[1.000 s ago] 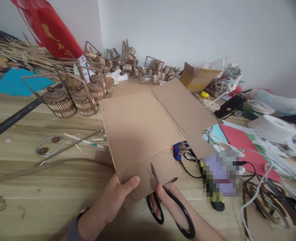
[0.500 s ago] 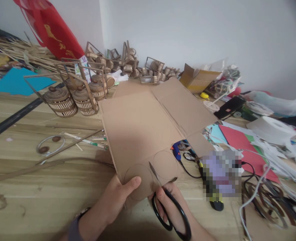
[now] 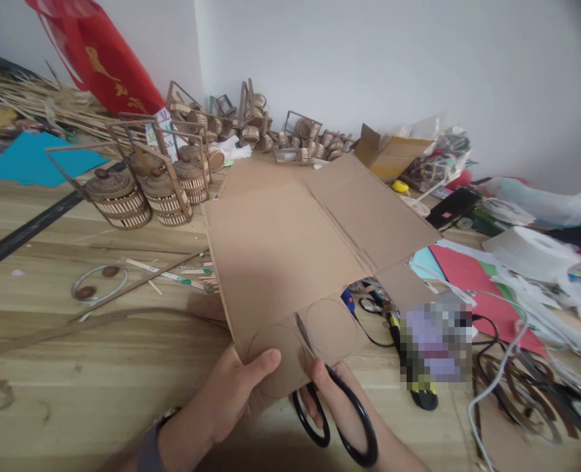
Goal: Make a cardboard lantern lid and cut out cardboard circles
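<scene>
A large sheet of cardboard (image 3: 280, 249) with fold lines lies in front of me, two drawn circles near its close edge. My left hand (image 3: 244, 377) grips that edge, thumb on top over the left circle, its other fingers hidden underneath. In my right hand (image 3: 337, 387) are black-handled scissors (image 3: 362, 419). One blade lies on top of the cardboard between the two circles; the other blade is hidden below. The scissor handles are spread apart.
Small lidded bamboo baskets (image 3: 118, 200) with tall handles stand at the left, several more along the wall. A blue glue gun (image 3: 348, 300) lies right of the cardboard. Red paper (image 3: 487, 295), a white roll (image 3: 531, 252) and cables crowd the right side.
The cardboard has shifted slightly to the right and toward me. The scissor handles have spread wider in my right hand. My left hand keeps its grip.
</scene>
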`<state>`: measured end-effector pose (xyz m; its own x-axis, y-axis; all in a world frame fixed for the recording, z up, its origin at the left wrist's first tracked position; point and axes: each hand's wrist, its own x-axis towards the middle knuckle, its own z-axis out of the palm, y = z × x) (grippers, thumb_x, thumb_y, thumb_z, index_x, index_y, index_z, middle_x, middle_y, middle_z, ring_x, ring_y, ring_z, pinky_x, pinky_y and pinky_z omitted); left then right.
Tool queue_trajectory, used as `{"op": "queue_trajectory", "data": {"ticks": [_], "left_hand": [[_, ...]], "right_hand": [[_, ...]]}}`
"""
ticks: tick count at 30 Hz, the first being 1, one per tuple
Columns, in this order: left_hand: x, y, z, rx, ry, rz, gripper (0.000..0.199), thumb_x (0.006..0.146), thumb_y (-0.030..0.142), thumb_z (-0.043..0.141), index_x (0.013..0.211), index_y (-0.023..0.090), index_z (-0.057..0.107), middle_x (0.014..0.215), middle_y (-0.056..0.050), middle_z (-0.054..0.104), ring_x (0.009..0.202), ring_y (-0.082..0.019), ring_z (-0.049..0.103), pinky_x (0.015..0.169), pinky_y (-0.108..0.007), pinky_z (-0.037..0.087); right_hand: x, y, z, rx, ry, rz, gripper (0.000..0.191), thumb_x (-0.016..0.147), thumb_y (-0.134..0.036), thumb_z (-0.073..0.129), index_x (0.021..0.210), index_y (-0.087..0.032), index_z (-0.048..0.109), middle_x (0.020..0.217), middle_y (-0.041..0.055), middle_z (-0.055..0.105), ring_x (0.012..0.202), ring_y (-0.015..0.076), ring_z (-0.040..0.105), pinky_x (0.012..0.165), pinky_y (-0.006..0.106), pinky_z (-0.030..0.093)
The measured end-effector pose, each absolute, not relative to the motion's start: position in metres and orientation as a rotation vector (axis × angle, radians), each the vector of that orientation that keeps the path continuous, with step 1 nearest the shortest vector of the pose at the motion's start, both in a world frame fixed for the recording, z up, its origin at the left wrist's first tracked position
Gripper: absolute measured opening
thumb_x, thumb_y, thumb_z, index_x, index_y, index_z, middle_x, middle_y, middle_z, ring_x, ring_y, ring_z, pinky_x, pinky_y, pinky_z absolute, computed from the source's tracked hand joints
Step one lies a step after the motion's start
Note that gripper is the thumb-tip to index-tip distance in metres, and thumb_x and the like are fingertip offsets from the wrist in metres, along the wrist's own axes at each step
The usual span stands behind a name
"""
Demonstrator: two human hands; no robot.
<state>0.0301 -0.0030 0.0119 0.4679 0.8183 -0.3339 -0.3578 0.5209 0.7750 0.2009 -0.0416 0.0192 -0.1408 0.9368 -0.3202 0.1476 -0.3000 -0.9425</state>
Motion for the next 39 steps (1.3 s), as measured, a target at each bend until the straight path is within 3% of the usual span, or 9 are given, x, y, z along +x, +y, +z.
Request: {"op": "queue_trajectory", "data": {"ticks": [9,17,24,30,34,39], "left_hand": [[0.029,-0.004,0.006,0.691,0.760,0.798,0.047,0.076,0.046,0.078,0.113,0.018,0.069,0.110,-0.009,0.076,0.103,-0.029,0.068,0.094,-0.041,0.050],[0.028,-0.004,0.009,0.722,0.799,0.769,0.051,0.072,0.052,0.080,0.108,0.018,0.071,0.106,-0.009,0.077,0.102,-0.030,0.068,0.091,-0.039,0.051],[0.028,-0.003,0.011,0.703,0.804,0.755,0.068,0.066,0.056,0.083,0.119,0.017,0.067,0.109,-0.010,0.076,0.106,-0.033,0.067,0.092,-0.043,0.050],[0.028,-0.004,0.010,0.744,0.772,0.749,0.073,0.070,0.055,0.081,0.131,0.019,0.061,0.115,-0.011,0.075,0.111,-0.034,0.066,0.097,-0.045,0.049],[0.027,-0.007,0.008,0.732,0.756,0.723,0.066,0.071,0.054,0.081,0.125,0.018,0.065,0.116,-0.011,0.075,0.114,-0.034,0.065,0.099,-0.046,0.048],[0.019,-0.004,0.021,0.644,0.687,0.738,0.056,0.066,0.060,0.079,0.103,0.018,0.075,0.110,-0.012,0.077,0.116,-0.037,0.063,0.100,-0.046,0.049]], "right_hand": [[0.203,-0.049,0.003,-1.539,-1.251,1.491,0.078,0.079,-0.090,0.027,0.042,-0.023,0.040,0.035,-0.0045,0.033,0.031,0.0069,0.032,0.035,0.023,0.021],[0.200,-0.056,-0.002,-1.567,-1.159,1.480,0.074,0.079,-0.088,0.036,0.043,-0.023,0.038,0.035,-0.0058,0.033,0.030,0.0055,0.030,0.033,0.022,0.019],[0.197,-0.057,-0.004,-1.492,-1.134,1.468,0.070,0.082,-0.084,0.040,0.047,-0.023,0.037,0.035,-0.0081,0.031,0.030,0.0048,0.026,0.031,0.021,0.017],[0.197,-0.060,-0.007,-1.448,-1.120,1.480,0.064,0.085,-0.079,0.044,0.052,-0.024,0.038,0.036,-0.0097,0.029,0.031,0.0050,0.025,0.031,0.020,0.016],[0.203,-0.063,-0.006,-1.416,-1.198,1.447,0.063,0.086,-0.078,0.045,0.053,-0.024,0.035,0.039,-0.0095,0.030,0.033,0.0054,0.026,0.033,0.020,0.020],[0.227,-0.060,0.012,-1.413,-1.355,1.471,0.066,0.080,-0.084,0.045,0.055,-0.023,0.038,0.041,-0.0091,0.031,0.036,0.0058,0.027,0.034,0.020,0.021]]}}
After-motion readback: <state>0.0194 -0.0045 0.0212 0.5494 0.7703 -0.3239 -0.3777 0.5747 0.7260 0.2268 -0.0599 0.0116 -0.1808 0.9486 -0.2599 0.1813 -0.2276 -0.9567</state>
